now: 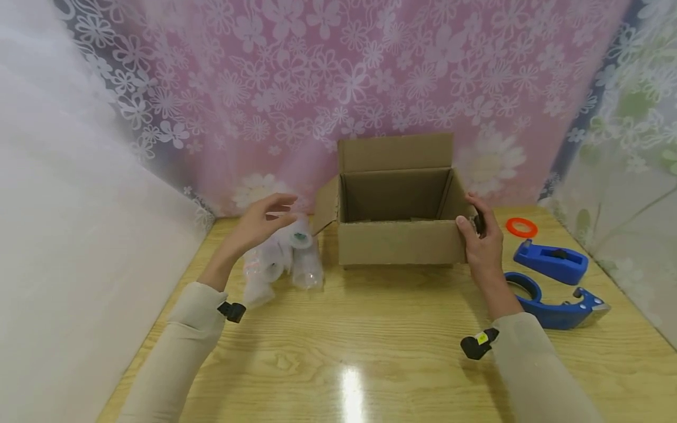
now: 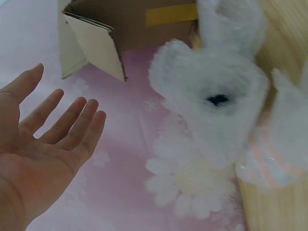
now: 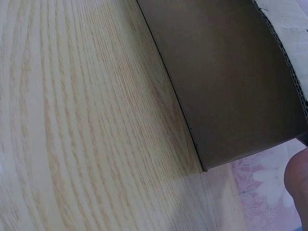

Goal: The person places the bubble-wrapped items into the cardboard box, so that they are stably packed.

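An open cardboard box (image 1: 402, 244) stands near the back of the table, its back flap raised and its left flap folded outward. My right hand (image 1: 485, 249) grips the box at its right front corner, thumb on the front and fingers over the side. In the right wrist view only the thumb (image 3: 297, 185) shows beside the box wall (image 3: 226, 86). My left hand (image 1: 260, 222) hovers left of the box with fingers extended and nothing in it. Below it lie several items in clear bubble wrap (image 1: 308, 267); the left wrist view shows this bubble wrap (image 2: 207, 125) beyond the fingertips.
On the right lie an orange ring (image 1: 522, 228), a blue desktop tape dispenser (image 1: 550, 263) and a blue hand-held tape dispenser (image 1: 560, 314). A pink flowered cloth (image 1: 296, 88) hangs behind the wooden table (image 1: 296, 352), and pale cloths hang at both sides.
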The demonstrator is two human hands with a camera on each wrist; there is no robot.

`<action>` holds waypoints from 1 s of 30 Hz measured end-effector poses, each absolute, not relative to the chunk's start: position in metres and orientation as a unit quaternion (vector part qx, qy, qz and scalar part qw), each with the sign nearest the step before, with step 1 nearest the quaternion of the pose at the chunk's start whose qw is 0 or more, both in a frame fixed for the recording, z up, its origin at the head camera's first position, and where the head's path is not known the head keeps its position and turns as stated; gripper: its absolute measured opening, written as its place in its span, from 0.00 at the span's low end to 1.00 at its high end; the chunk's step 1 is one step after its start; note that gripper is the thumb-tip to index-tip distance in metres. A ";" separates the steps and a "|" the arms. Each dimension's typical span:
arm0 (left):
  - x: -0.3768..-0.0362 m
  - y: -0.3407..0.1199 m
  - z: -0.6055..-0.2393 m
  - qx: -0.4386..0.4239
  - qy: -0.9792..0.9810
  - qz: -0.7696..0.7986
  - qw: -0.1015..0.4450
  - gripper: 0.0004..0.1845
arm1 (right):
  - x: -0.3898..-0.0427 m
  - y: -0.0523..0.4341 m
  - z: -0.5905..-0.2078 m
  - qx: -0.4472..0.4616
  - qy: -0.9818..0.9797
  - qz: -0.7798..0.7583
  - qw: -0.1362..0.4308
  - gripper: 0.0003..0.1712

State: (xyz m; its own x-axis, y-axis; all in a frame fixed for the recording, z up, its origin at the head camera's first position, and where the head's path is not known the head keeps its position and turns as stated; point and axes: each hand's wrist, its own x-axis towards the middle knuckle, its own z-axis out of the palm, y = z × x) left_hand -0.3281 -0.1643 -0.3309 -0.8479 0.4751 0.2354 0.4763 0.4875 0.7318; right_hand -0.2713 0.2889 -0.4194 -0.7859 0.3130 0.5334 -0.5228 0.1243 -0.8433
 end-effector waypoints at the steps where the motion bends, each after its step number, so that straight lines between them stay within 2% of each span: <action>1: -0.327 -0.168 -0.334 -0.272 -0.866 -0.420 -0.001 0.28 | -0.272 0.289 -0.419 0.078 -0.678 0.657 0.320 0.28; 9: -0.317 -0.197 -0.354 -0.206 -0.888 -0.411 -0.019 0.30 | -0.274 0.285 -0.417 0.097 -0.669 0.654 0.338 0.27; 18: -0.320 -0.209 -0.366 -0.126 -0.909 -0.395 -0.034 0.32 | -0.269 0.287 -0.414 0.077 -0.675 0.657 0.328 0.27; 24: -0.323 -0.214 -0.377 -0.082 -0.913 -0.395 -0.064 0.35 | -0.266 0.287 -0.413 0.066 -0.680 0.655 0.322 0.27; 30: -0.322 -0.213 -0.387 -0.043 -0.907 -0.406 -0.107 0.38 | -0.267 0.285 -0.414 0.079 -0.662 0.663 0.340 0.26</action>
State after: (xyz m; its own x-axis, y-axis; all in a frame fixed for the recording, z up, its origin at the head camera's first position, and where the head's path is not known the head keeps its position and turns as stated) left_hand -0.3223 -0.2128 -0.3867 -0.9733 0.1649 -0.1596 -0.0091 0.6671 0.7449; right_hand -0.2672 0.2846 -0.4142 -0.7559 0.3472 0.5550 -0.5552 0.1092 -0.8245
